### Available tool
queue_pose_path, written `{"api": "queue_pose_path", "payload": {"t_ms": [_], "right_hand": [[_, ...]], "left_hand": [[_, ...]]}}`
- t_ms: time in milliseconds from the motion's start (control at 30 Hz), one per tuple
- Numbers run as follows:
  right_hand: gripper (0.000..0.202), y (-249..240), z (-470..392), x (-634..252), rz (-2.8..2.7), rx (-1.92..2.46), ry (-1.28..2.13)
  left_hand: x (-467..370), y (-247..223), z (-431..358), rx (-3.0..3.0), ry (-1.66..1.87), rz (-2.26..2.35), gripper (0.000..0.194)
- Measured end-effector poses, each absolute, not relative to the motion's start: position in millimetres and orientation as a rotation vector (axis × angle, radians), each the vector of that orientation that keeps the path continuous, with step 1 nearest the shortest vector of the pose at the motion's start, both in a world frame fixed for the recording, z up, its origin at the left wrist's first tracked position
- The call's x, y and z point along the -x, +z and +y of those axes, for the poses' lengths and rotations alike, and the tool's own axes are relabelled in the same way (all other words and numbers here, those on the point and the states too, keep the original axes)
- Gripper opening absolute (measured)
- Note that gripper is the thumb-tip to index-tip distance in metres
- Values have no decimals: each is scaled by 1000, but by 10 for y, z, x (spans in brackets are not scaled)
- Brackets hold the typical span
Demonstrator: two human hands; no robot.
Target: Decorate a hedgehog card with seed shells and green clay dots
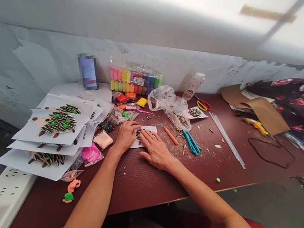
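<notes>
A small white card (153, 128) with dark striped seeds on it lies on the dark red table, largely hidden under my hands. My left hand (127, 135) rests at its left edge, fingers stretched over the top of the card. Flat across the card's middle and right side lies my right hand (156, 149), fingers extended and thumb spread. An orange pen-like tool (170, 135) and a blue utility knife (191, 143) lie right of my right hand. Loose seeds (184, 147) are scattered there, near a clear plastic bag (178, 110) of seeds.
Stacked paper sheets (81, 134) with seed-and-clay hedgehogs stand at left, beside pink clay (91, 153). Behind are a pack of coloured clay (136, 79), a phone (89, 71) and a white bottle (193, 86). Scissors (203, 104), glue sticks (227, 140) and a yellow glue gun (257, 126) lie right.
</notes>
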State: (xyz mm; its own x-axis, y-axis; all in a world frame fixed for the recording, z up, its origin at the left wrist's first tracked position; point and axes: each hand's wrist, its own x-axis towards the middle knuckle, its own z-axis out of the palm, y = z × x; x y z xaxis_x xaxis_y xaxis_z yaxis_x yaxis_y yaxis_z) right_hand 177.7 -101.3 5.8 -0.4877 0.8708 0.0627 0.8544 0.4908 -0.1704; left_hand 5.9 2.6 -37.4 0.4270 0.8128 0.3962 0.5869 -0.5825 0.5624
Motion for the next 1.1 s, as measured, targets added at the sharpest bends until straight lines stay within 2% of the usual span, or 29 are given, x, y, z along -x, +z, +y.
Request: {"api": "queue_pose_path", "payload": {"t_ms": [433, 567, 733, 867, 1100], "right_hand": [[67, -1, -1014, -1766, -2569, 1391, 152], [58, 33, -1011, -1807, -2450, 1366, 159], [35, 124, -914, -1966, -2155, 1572, 116], [21, 238, -763, -2100, -2160, 1708, 97], [24, 356, -327, -2099, -2180, 1962, 124]], "left_hand": [[-41, -359, 49, -2276, 1014, 1164, 48], [-32, -353, 59, -2226, 1042, 1180, 48], [-37, -367, 88, -2168, 1096, 1219, 47], [-49, -380, 110, -2150, 1108, 1242, 45], [-26, -391, 140, -2164, 1092, 1235, 43]]}}
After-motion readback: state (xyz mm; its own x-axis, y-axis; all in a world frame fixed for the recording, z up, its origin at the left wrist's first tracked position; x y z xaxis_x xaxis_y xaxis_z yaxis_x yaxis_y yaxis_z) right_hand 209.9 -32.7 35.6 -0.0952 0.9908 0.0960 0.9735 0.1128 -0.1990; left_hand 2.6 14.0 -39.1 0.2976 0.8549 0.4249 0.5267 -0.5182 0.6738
